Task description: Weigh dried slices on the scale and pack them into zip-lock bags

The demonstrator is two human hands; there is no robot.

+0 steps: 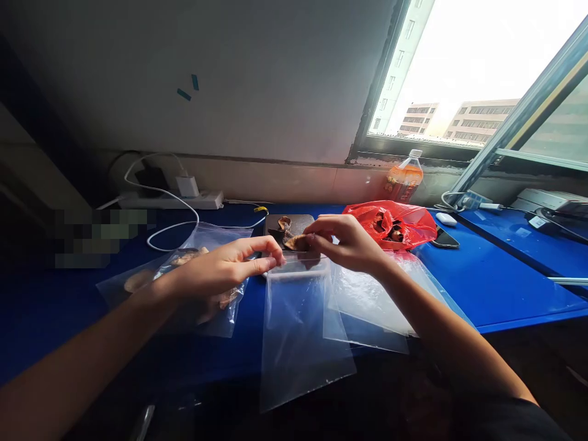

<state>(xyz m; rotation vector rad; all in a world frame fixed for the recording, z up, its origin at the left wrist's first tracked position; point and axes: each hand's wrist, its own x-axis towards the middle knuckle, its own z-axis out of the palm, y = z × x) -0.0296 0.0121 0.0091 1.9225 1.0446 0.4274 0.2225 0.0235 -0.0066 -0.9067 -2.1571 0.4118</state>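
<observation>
Under window, along grey wall: blue table.

That surface is a deep, strong blue, and the plastic bag on it glows red from here. The dried slice looks tan and brown, the drink orange, the charger white, the tape strips teal against a grey wall.

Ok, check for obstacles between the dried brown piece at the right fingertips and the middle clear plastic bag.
Nothing visible stands between the dried brown piece and the middle clear plastic bag; I can't tell whether its mouth is open.
</observation>
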